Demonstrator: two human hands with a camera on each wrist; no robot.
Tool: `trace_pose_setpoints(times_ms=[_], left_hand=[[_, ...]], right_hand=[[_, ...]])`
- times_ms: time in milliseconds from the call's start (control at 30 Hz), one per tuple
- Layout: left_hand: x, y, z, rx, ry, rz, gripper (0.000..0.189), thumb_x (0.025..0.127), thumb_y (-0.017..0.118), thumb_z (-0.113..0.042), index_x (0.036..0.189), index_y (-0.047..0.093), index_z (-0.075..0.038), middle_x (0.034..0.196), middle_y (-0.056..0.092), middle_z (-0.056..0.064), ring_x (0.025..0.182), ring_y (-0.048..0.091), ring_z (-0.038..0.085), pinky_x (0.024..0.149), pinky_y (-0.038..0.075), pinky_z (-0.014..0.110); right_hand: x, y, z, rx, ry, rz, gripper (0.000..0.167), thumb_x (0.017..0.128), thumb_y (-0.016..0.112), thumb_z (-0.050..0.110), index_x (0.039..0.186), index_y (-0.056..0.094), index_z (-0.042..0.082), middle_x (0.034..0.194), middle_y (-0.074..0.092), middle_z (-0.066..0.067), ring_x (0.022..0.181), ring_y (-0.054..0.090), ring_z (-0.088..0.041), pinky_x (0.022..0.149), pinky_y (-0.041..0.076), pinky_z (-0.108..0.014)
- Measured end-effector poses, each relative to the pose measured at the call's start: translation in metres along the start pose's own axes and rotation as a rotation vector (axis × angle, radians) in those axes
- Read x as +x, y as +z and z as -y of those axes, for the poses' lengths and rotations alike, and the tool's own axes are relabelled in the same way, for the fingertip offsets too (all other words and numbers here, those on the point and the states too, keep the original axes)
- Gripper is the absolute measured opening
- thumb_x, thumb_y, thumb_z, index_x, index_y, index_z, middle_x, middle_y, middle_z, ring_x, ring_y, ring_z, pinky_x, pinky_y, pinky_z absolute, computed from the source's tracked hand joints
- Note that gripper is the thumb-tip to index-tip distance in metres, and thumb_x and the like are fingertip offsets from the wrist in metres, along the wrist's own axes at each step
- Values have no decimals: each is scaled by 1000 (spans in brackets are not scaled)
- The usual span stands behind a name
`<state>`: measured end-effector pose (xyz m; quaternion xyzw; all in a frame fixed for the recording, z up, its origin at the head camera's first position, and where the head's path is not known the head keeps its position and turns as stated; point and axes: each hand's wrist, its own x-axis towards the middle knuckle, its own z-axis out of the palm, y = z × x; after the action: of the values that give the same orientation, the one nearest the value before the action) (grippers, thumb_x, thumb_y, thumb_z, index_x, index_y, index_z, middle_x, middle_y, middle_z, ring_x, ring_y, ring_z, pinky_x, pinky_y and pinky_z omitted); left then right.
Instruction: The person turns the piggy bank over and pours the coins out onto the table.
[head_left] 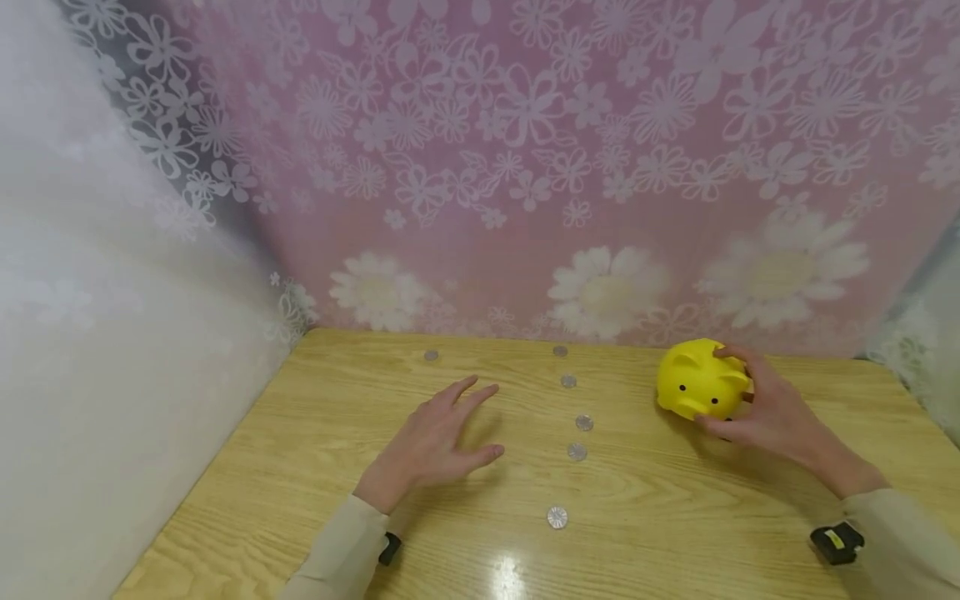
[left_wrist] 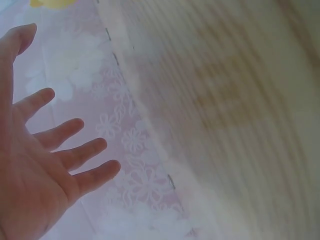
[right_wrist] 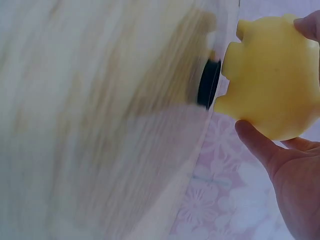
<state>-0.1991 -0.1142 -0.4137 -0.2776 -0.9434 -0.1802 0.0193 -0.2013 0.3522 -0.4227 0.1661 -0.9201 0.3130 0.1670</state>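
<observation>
My right hand (head_left: 780,412) grips a yellow piggy bank (head_left: 693,379) at the right of the table, thumb at the front and fingers over its far side. In the right wrist view the piggy bank (right_wrist: 277,75) shows its underside and stubby feet toward the tabletop. A black round disc (right_wrist: 209,84) stands beside those feet. My left hand (head_left: 435,442) hovers over the table with fingers spread and nothing in them; its palm (left_wrist: 35,170) faces the left wrist camera. Nearest to it on the right lie a coin (head_left: 577,451) and another coin (head_left: 584,422).
Several more silver coins lie on the wooden table (head_left: 300,467), among them one near the front (head_left: 557,517) and one at the back left (head_left: 431,355). A pink flowered cloth (head_left: 480,250) hangs along the back edge, and a pale cloth (head_left: 135,350) at the left.
</observation>
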Motion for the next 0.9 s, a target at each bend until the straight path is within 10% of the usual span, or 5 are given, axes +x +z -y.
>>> trace_pose_setpoints(times_ms=[67,333,900], left_hand=[[-2,-2,2,37,-2,-12,78,93,57,-68,160,33,-36,166,34,9,147,43,37,112,42,62],[-10,-6,9,50,-19,-29,79,93,59,-67,160,35,-34,165,34,12,147,42,39,114,38,63],[-15,-13,15,60,-39,-42,77,94,57,-69,160,32,-39,167,32,9,146,43,39,114,39,63]], right_hand=[[1,-4,-4,12,28,7,96,67,95,11,144,38,1,143,44,-32,115,51,-53,77,63,-44],[0,-16,-20,1,99,9,98,71,94,13,147,33,0,146,37,-38,120,44,-63,84,45,-77],[-8,-29,-42,-68,162,22,100,72,94,21,147,32,-3,144,36,-42,115,45,-58,79,48,-74]])
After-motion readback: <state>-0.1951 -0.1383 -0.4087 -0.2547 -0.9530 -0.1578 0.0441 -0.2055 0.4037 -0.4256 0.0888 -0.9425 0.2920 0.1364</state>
